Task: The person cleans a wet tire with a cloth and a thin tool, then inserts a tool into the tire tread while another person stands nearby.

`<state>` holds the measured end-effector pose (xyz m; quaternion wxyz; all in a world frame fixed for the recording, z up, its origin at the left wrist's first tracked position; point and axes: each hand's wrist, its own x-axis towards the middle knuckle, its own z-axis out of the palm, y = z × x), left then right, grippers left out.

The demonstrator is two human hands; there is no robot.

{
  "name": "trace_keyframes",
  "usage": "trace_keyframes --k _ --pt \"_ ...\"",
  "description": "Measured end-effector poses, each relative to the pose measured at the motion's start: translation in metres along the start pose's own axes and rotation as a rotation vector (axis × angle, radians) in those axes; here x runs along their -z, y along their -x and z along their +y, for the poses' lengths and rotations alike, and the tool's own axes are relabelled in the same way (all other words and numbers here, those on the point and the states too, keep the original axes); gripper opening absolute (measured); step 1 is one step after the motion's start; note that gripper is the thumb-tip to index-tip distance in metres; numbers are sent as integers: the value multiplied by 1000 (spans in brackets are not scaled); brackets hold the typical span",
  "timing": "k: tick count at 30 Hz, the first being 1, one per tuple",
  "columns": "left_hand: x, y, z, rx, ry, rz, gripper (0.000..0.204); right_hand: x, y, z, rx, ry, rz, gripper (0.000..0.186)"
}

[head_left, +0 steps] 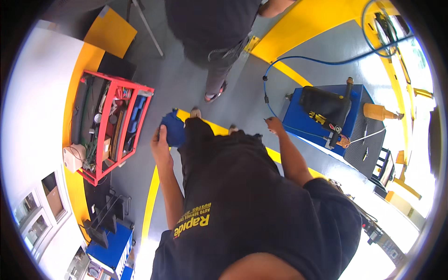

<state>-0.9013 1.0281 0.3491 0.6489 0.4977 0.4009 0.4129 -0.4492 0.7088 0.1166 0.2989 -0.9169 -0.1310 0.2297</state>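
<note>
My left hand is closed on a blue cloth, which hangs beside my left thigh. On the other side, my right hand is raised in front of me with the fingers curled. A small dark tip sticks out from those fingers; its kind is too small to make out. The blue hose runs down close to my right hand and continues past it toward a blue wheeled cart. Whether the hand touches the hose, I cannot tell.
A person in dark clothes stands just ahead. To the left stands a red tool cart loaded with tools. A black bag and an orange-brown bottle-shaped thing lie on the cart at right. Yellow lines mark the grey floor.
</note>
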Motion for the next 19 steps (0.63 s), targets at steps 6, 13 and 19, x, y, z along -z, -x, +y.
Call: trace_keyframes --k 6,13,19 --pt "63 -76 20 -28 -25 129 48 -47 73 58 -462 -522 67 12" --pt "25 -189 87 -22 -153 -63 49 -57 77 -31 -504 -300 205 28" --pt "-76 -267 144 -93 -272 -298 53 -67 31 -79 -419 -242 227 42"
